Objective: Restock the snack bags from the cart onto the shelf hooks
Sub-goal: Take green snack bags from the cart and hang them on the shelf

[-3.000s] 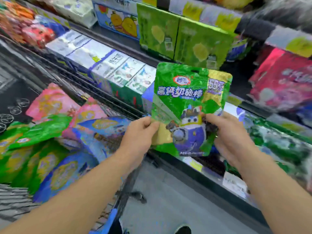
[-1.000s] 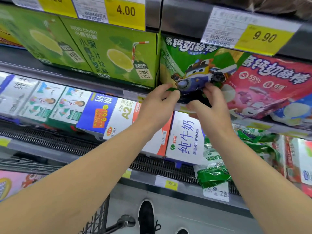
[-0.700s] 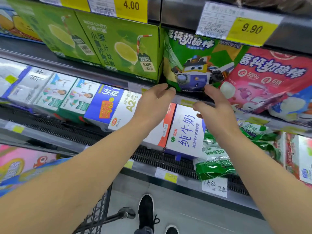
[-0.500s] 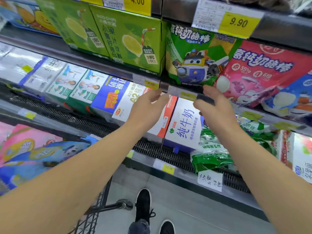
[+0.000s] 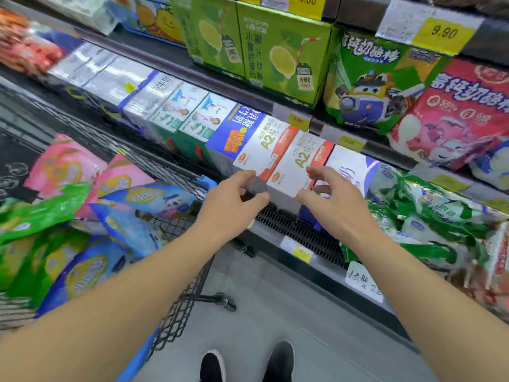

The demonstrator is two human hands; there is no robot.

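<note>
The green snack bag (image 5: pixel 369 81) with a cartoon plane hangs on the upper shelf at the right, beside a pink bag (image 5: pixel 454 114) of the same kind. My left hand (image 5: pixel 234 202) and my right hand (image 5: pixel 330 199) hover empty in front of the milk cartons, well below the green bag, fingers loosely curled and apart. The wire cart (image 5: pixel 179 293) at the left holds several pink, green and blue snack bags (image 5: pixel 82 216).
Green juice cartons (image 5: pixel 264 51) stand left of the hung bag. White milk cartons (image 5: pixel 278 158) line the middle shelf. Green packs (image 5: pixel 440 224) lie on the lower right shelf. Yellow price tags (image 5: pixel 440 31) sit on the shelf rail. My shoes (image 5: pixel 245 362) stand on grey floor.
Both hands let go of the green bag, left on the upper shelf, and dropped down and back toward me. The view has swung left and down, bringing the cart back in.
</note>
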